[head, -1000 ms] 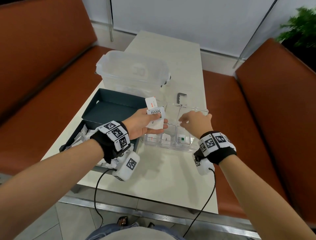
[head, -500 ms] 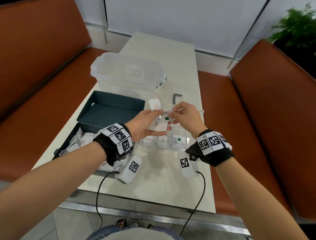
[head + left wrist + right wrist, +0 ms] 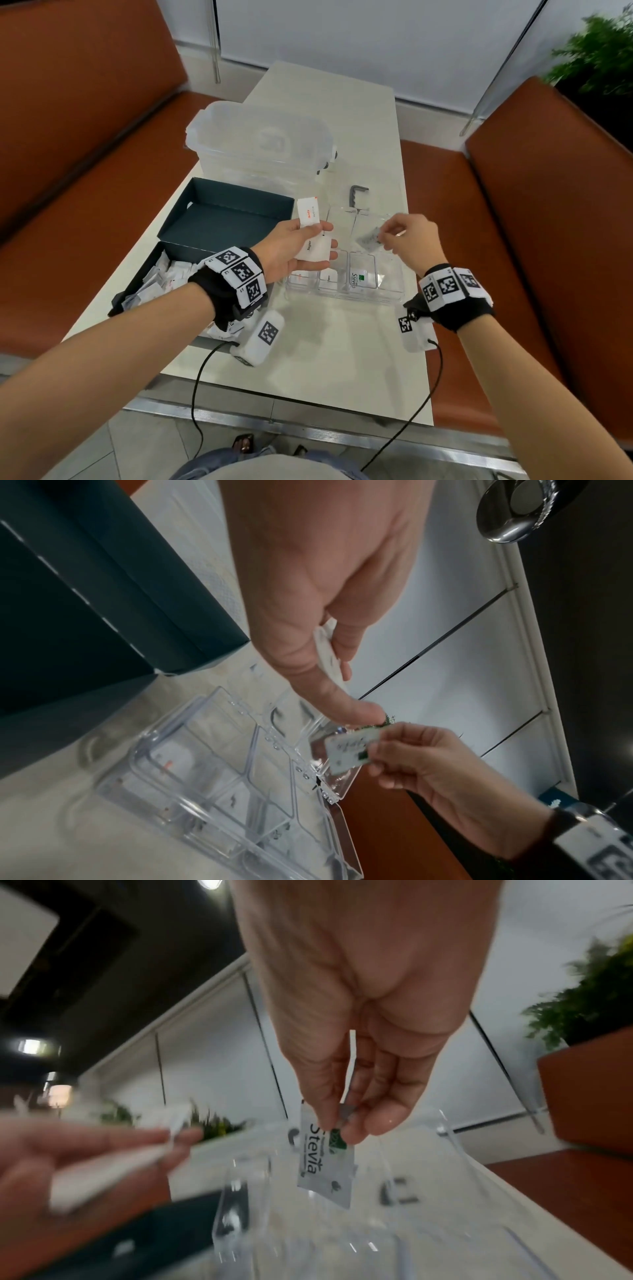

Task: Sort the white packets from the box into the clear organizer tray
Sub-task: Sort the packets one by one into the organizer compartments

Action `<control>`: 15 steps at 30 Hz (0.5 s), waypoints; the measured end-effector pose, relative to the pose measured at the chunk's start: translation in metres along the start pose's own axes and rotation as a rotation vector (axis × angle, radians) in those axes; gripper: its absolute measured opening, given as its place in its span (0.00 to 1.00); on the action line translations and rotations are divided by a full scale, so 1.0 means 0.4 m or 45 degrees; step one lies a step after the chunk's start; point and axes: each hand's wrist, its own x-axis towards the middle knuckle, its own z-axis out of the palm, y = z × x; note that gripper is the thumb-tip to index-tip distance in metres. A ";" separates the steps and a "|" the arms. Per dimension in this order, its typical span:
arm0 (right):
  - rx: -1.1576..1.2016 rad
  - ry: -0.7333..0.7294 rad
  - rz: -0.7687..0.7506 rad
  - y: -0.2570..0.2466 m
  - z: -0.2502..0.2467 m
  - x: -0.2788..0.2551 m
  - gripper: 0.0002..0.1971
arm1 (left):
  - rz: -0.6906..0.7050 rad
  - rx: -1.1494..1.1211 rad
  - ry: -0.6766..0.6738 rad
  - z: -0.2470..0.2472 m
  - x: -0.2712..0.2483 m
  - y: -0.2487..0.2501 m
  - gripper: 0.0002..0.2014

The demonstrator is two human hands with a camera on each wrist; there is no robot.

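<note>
My left hand (image 3: 301,246) holds a small stack of white packets, with a sugar packet (image 3: 313,248) on top and a red-printed packet (image 3: 308,212) sticking out behind. My right hand (image 3: 407,236) pinches a white Stevia packet (image 3: 325,1161) by its corner above the clear organizer tray (image 3: 387,298). That Stevia packet (image 3: 349,750) hangs over the tray's open lid (image 3: 339,780). The tray's front compartments hold packets, one of them a Stevia packet (image 3: 359,277). The dark box (image 3: 219,219) at left holds several white packets (image 3: 164,277).
A large clear lidded container (image 3: 260,147) stands behind the box. A dark metal bracket (image 3: 358,193) lies beyond the tray. Orange benches (image 3: 548,222) flank the pale table (image 3: 325,359). Cables run off the table's front edge.
My right hand has taken the Stevia packet off the left hand's stack and drawn it to the right, over the tray. The left hand keeps the remaining packets.
</note>
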 end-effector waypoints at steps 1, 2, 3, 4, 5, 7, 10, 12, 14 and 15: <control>-0.076 -0.040 -0.015 0.012 0.019 -0.001 0.04 | -0.003 -0.002 0.003 -0.001 -0.001 -0.002 0.12; -0.138 -0.078 -0.019 0.024 0.038 -0.002 0.03 | -0.005 -0.002 0.003 -0.002 -0.002 -0.003 0.11; -0.205 -0.108 -0.018 0.034 0.057 -0.002 0.02 | -0.008 -0.002 0.002 -0.003 -0.003 -0.005 0.11; -0.278 -0.127 -0.024 0.042 0.073 -0.001 0.03 | -0.010 -0.001 0.001 -0.004 -0.003 -0.006 0.11; -0.345 -0.136 -0.035 0.047 0.088 -0.001 0.04 | -0.011 -0.001 0.001 -0.005 -0.003 -0.007 0.11; -0.444 -0.134 -0.072 0.050 0.112 -0.001 0.06 | -0.015 -0.004 -0.003 -0.006 -0.003 -0.008 0.12; -0.572 -0.134 -0.126 0.047 0.138 -0.002 0.07 | -0.014 0.007 -0.011 -0.010 -0.004 -0.012 0.12; -0.643 -0.162 -0.136 0.044 0.146 0.001 0.07 | -0.011 0.010 -0.016 -0.012 -0.005 -0.016 0.12; -0.702 -0.189 -0.138 0.040 0.149 0.007 0.07 | -0.012 0.010 -0.015 -0.015 -0.006 -0.017 0.12; -0.724 -0.200 -0.138 0.039 0.151 0.009 0.06 | -0.014 0.007 -0.012 -0.017 -0.007 -0.018 0.12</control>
